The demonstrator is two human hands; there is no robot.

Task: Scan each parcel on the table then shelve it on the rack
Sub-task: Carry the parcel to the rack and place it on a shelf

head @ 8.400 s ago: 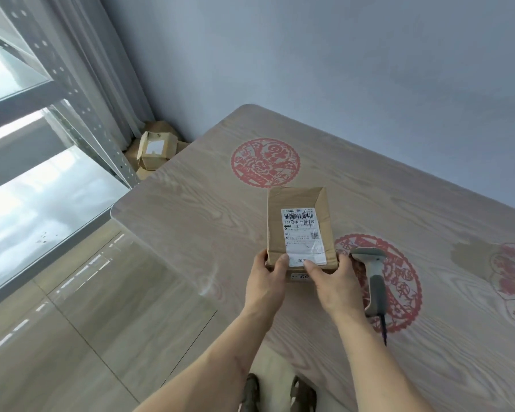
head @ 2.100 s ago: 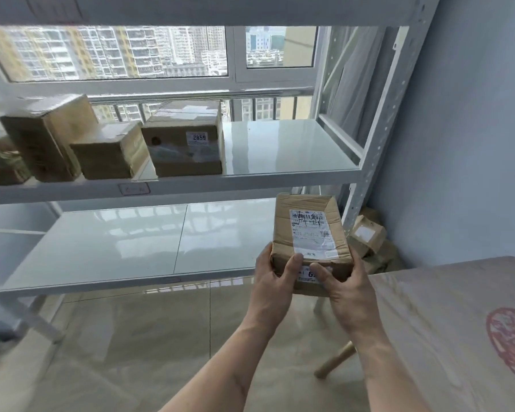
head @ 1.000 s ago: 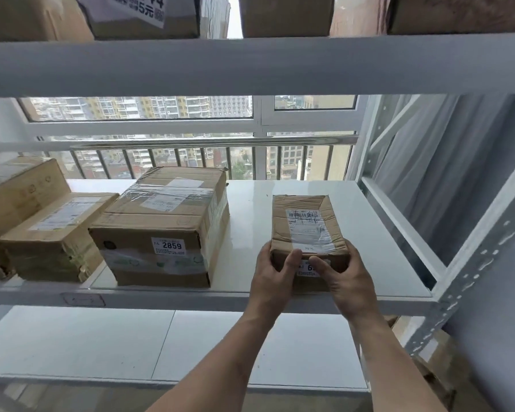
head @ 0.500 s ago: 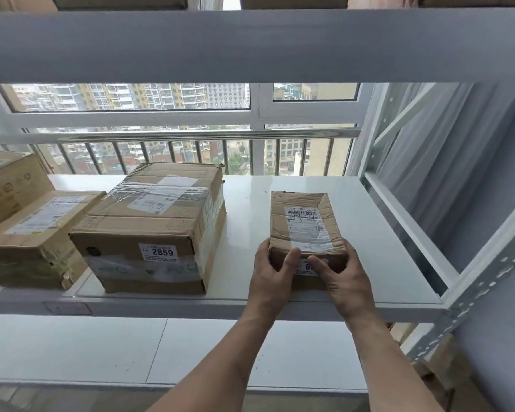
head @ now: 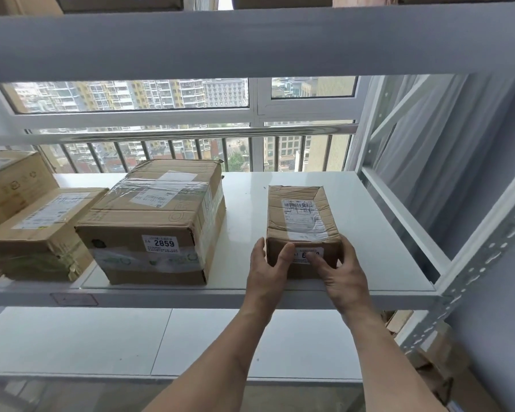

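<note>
A small brown cardboard parcel (head: 302, 215) with a white shipping label on top sits on the white middle shelf (head: 369, 233) of the rack, toward its right side. My left hand (head: 266, 267) grips the parcel's near left corner, thumb on the front face. My right hand (head: 339, 273) holds the near right corner, its fingers over the numbered sticker on the front. The parcel rests flat on the shelf, a little back from the front edge.
A larger box marked 2859 (head: 158, 221) stands to the parcel's left, with two more boxes (head: 33, 230) beyond it. The lower shelf (head: 131, 343) is below. The upper shelf beam (head: 250, 40) carries boxes above. A perforated upright (head: 470, 281) is on the right, more boxes (head: 437, 352) on the floor.
I carried the parcel from the table to the rack and set it down on the middle shelf. Since half a second ago it has slid slightly further in.
</note>
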